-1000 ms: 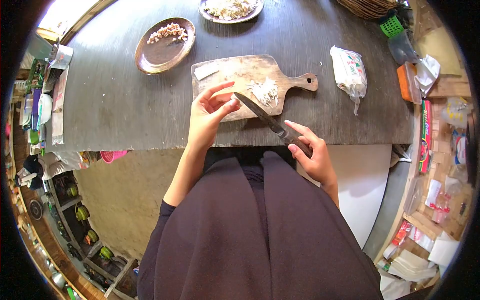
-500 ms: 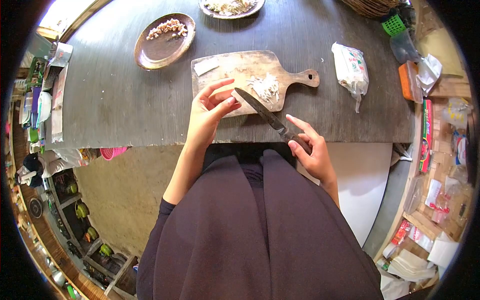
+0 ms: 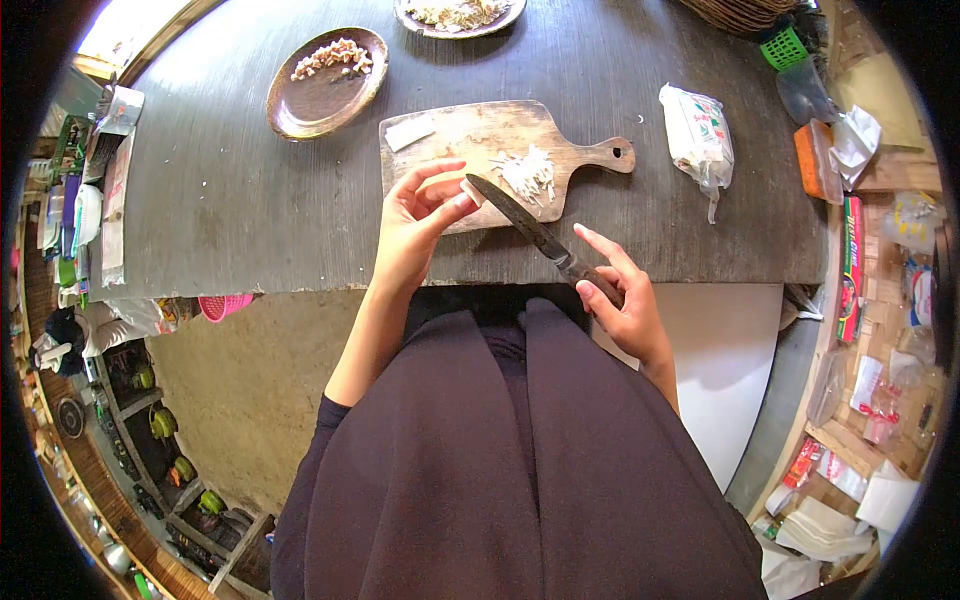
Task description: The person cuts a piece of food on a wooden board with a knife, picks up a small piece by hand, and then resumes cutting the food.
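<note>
My right hand (image 3: 622, 295) grips the handle of a dark-bladed knife (image 3: 520, 218), its blade slanting up and left. The knife tip meets a small white piece of food (image 3: 473, 192) pinched between the thumb and fingers of my left hand (image 3: 425, 215). Both hands are over the near side of a wooden cutting board (image 3: 470, 130), whose handle points right. On the board lie a heap of thin white strips (image 3: 527, 173) and, at its far left corner, a flat white slab (image 3: 411, 132).
Beyond the board stand a brown plate (image 3: 325, 103) with chopped pinkish-brown pieces and another plate (image 3: 460, 32) of pale shreds. A white plastic packet (image 3: 697, 138) lies to the right. An orange sponge (image 3: 818, 163) and a green basket (image 3: 784, 50) sit at the table's right side.
Hands and knife hold almost the same pose, and the white piece shows slightly more at the blade tip. The whole view has shifted a little.
</note>
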`<state>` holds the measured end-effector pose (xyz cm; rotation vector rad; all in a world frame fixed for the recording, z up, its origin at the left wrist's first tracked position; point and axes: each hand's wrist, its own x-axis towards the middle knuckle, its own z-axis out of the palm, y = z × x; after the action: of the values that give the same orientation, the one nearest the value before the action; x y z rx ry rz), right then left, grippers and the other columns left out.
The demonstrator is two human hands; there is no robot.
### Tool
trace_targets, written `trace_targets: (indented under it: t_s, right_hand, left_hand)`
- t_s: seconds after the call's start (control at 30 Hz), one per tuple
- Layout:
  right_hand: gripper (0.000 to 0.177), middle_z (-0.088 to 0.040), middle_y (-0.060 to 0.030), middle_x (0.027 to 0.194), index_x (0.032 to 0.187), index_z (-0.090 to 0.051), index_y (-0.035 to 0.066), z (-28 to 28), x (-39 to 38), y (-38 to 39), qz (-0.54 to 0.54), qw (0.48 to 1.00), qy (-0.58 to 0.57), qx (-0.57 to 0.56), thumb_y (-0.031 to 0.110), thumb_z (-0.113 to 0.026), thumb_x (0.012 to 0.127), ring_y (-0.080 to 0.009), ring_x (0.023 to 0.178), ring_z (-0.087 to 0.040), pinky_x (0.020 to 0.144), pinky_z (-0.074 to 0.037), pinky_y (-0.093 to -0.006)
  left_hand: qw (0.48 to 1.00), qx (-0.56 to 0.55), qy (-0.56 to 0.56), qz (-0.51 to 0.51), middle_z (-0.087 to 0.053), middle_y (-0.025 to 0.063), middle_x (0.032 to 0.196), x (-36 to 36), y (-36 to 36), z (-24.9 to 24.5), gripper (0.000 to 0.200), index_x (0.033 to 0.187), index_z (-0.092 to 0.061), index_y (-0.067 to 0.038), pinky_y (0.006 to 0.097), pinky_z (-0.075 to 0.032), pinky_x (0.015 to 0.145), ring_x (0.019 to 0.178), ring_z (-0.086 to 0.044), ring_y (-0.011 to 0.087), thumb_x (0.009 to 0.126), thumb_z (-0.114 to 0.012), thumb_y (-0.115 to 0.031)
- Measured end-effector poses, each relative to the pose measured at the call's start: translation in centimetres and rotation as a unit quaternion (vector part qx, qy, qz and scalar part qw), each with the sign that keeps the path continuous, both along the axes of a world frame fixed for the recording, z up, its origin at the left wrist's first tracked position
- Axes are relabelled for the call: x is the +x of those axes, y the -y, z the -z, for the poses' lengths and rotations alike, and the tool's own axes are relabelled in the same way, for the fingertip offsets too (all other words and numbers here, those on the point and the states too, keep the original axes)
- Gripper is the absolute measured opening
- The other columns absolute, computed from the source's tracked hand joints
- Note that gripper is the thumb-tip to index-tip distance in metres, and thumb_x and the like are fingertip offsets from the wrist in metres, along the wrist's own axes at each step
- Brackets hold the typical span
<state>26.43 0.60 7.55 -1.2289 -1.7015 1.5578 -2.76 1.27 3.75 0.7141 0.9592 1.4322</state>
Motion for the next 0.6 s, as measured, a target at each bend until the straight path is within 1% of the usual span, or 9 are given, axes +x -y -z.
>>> trace_targets:
  t_s: [0.03,0.17,0.23,0.33,0.47,0.53,0.6]
  right_hand:
    - [0.065,-0.035,0.0035,0.063,0.155,-0.047,0.009,0.0,0.0,0.0,0.001,1.000,0.000,-0.001,0.012,-0.069,0.094,-0.0063,0.061,-0.028,0.056,-0.026,-0.0255]
    - [0.065,-0.038,0.0031,0.063,0.155,-0.047,0.009,-0.2,-0.1,0.0,0.001,1.000,0.006,0.004,0.012,-0.069,0.094,-0.0062,0.061,-0.029,0.056,-0.026,-0.0254]
    - [0.065,-0.039,0.0025,0.063,0.155,-0.047,0.009,-0.2,-0.1,0.0,0.005,1.000,-0.001,0.007,0.012,-0.069,0.094,-0.0063,0.061,-0.029,0.056,-0.027,-0.0256]
    - [0.065,-0.040,0.0032,0.063,0.155,-0.047,0.008,-0.3,0.0,0.0,0.004,1.000,0.006,0.009,0.011,-0.069,0.094,-0.0058,0.061,-0.030,0.056,-0.026,-0.0252]
    - [0.064,-0.043,0.0048,0.065,0.154,-0.047,0.007,-0.3,-0.2,0.1,0.013,1.000,-0.001,0.014,0.012,-0.069,0.094,-0.0050,0.061,-0.031,0.056,-0.026,-0.0245]
    - [0.063,-0.045,0.0064,0.066,0.154,-0.048,0.006,-0.2,-0.3,0.1,0.070,0.997,-0.030,0.000,0.013,-0.068,0.095,-0.0042,0.062,-0.033,0.057,-0.026,-0.0235]
    - [0.062,-0.046,0.0068,0.066,0.154,-0.048,0.006,0.1,-0.2,0.0,0.080,0.996,-0.031,-0.001,0.013,-0.068,0.096,-0.0042,0.062,-0.033,0.057,-0.027,-0.0234]
  left_hand:
    - [1.000,0.002,-0.010,-0.001,-0.075,0.0147,0.114,0.0,0.0,0.0,0.043,0.134,-0.059,0.000,0.0379,-0.058,0.099,0.105,-0.073,0.0209,0.093,-0.074,-0.001]
    - [1.000,0.004,-0.019,-0.008,-0.075,0.0153,0.114,0.2,-0.1,-0.1,0.044,0.134,-0.059,0.000,0.0383,-0.058,0.100,0.105,-0.073,0.0214,0.093,-0.074,0.000]
    - [0.999,0.000,0.038,-0.004,-0.075,0.0150,0.112,0.2,-0.1,-0.2,0.041,0.132,-0.062,0.000,0.0358,-0.057,0.098,0.106,-0.071,0.0188,0.093,-0.075,0.000]
    - [0.997,-0.021,0.068,-0.026,-0.076,0.0148,0.111,0.6,-0.2,-0.8,0.041,0.131,-0.062,0.000,0.0362,-0.058,0.098,0.105,-0.072,0.0184,0.092,-0.076,0.000]
    - [0.998,-0.024,0.041,-0.028,-0.076,0.0146,0.109,0.6,-0.2,0.1,0.040,0.130,-0.062,0.001,0.0356,-0.059,0.096,0.101,-0.072,0.0174,0.093,-0.075,0.000]
    - [0.998,-0.027,0.036,-0.040,-0.076,0.0139,0.108,0.6,-0.2,0.1,0.039,0.129,-0.063,0.000,0.0346,-0.059,0.094,0.099,-0.072,0.0166,0.092,-0.076,0.000]
    - [0.999,-0.023,0.022,-0.043,-0.075,0.0125,0.108,0.5,-0.1,0.4,0.040,0.130,-0.062,0.001,0.0361,-0.060,0.094,0.100,-0.073,0.0183,0.092,-0.075,0.002]
